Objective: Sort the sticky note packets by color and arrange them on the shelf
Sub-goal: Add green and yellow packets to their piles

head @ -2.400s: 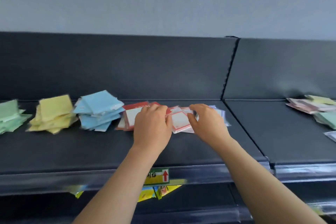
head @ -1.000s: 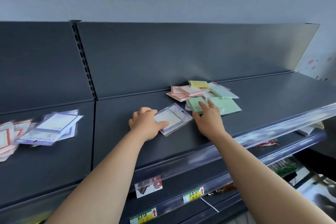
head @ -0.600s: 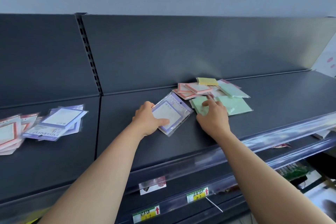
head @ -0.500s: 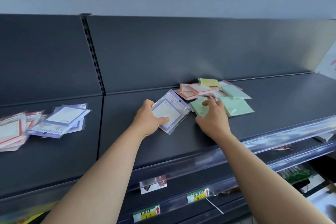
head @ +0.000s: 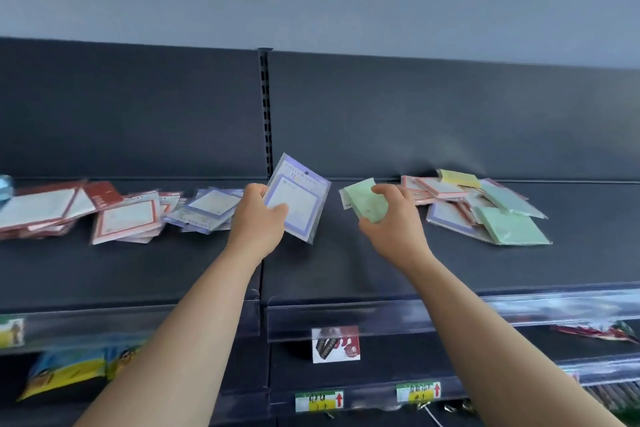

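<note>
My left hand [head: 259, 218] grips a purple-bordered sticky note packet [head: 300, 199] and holds it tilted above the dark shelf [head: 329, 274]. My right hand [head: 391, 222] grips a green packet [head: 362, 199], also lifted off the shelf. To the right lies a mixed pile [head: 485, 208] of green, pink, yellow and purple packets. Just left of my left hand sits a purple pile [head: 204, 210], and further left a red-bordered pile [head: 83, 211].
A slotted upright [head: 265, 107] divides the shelf's back panel. Price tags [head: 335, 344] hang on the clear front rail. Lower shelves hold yellow-and-blue bags [head: 65, 367] at left and red packets [head: 595, 331] at right. A blue item [head: 5, 185] shows at the far left edge.
Both hands have lifted their packets off the shelf, the left with the purple one, the right with the green one, and moved them left away from the mixed pile.
</note>
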{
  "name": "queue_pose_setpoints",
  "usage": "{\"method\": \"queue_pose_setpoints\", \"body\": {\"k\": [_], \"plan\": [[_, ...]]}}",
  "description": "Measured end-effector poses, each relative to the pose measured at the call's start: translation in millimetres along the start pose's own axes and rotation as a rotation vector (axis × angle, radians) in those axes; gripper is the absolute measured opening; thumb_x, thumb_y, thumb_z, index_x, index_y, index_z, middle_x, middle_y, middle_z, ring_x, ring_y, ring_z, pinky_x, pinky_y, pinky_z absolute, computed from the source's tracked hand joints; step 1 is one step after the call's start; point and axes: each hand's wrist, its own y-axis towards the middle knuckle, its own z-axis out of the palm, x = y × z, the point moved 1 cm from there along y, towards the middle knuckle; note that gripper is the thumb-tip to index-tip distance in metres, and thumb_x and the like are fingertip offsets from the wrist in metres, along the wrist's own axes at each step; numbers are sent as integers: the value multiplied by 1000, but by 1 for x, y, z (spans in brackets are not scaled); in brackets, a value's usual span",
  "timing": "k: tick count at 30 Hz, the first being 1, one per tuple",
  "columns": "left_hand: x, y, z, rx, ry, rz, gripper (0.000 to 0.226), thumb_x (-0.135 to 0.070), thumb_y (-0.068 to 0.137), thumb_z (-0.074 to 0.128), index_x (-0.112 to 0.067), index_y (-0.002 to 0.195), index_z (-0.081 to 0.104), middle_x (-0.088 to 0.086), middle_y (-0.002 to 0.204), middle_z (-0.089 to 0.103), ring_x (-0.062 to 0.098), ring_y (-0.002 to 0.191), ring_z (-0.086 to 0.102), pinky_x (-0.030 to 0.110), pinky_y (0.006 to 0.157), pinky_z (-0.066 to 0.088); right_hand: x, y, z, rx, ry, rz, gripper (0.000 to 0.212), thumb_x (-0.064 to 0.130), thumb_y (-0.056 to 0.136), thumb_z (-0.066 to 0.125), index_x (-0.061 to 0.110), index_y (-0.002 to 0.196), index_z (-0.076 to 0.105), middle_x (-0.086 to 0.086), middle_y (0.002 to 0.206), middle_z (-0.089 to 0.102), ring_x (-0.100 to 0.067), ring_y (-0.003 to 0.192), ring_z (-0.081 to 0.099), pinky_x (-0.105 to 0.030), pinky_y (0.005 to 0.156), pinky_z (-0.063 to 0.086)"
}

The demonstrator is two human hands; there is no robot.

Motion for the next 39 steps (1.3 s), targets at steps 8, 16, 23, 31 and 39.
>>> {"method": "queue_pose_setpoints", "body": {"k": [8,16,23,31,39], "plan": [[41,28,-80,-170,183,-29,18,-20,90,51,-12,106,56,2,100,61,27,87,57,33,63,41,57,5,58,95,84,-65,58,16,83,65,20,136,42,1,131,40,-9,96,42,-21,70,41],[75,58,-113,-86,485,-35,25,-31,92,56,-11,107,53,2,97,61,25,83,54,33,66,39,99,6,107,129,85,-32,61,17,83,65,19,138,41,1,133,42,-9,99,42,-21,77,39],[90,77,-121,-5,575,44,32,-41,87,62,-11,100,57,7,103,59,28,87,58,33,65,38,118,3,133,99,70,19,60,15,82,65,19,138,41,2,129,44,-12,102,47,-10,55,40],[88,80,-150,-7,361,89,38,-36,96,51,-15,127,56,2,124,60,23,111,57,28,82,40,145,0,151,142,106,-37,58,12,76,67,22,129,48,7,122,53,-13,107,52,-25,83,43],[105,65,-214,-55,26,15,15,-25,95,56,-15,99,66,-5,89,68,9,75,67,24,67,50,202,-10,198,394,244,-264,65,9,76,71,29,132,45,16,119,56,-8,104,57,-18,69,53]]}}
